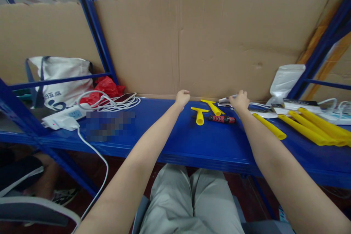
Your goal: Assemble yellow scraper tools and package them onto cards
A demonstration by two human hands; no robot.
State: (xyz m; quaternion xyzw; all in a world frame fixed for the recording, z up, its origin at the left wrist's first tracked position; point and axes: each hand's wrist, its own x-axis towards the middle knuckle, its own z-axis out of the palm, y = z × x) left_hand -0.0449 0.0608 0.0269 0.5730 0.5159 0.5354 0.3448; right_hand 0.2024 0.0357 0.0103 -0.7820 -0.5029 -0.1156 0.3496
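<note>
My left hand (182,98) is closed near the back of the blue shelf, close to the cardboard; whatever its fingers hold, if anything, is too small to make out. My right hand (240,100) is closed at the back right, with its fingers at a small whitish item (224,100) whose details are unclear. Between my hands lie two yellow T-shaped pieces, one (200,117) nearer the front and one (214,107) behind it. A red and black screwdriver handle (222,119) lies just in front of my right hand. A yellow tube (270,127) is right of my right wrist.
Several yellow tubes (307,130) lie at the right, before white boxes (301,105) and a plastic bag (286,80). A power strip (65,115), coiled white cable (120,106), red bag (105,88) and cloth bag (64,76) are at the left. A person's leg (45,173) shows lower left.
</note>
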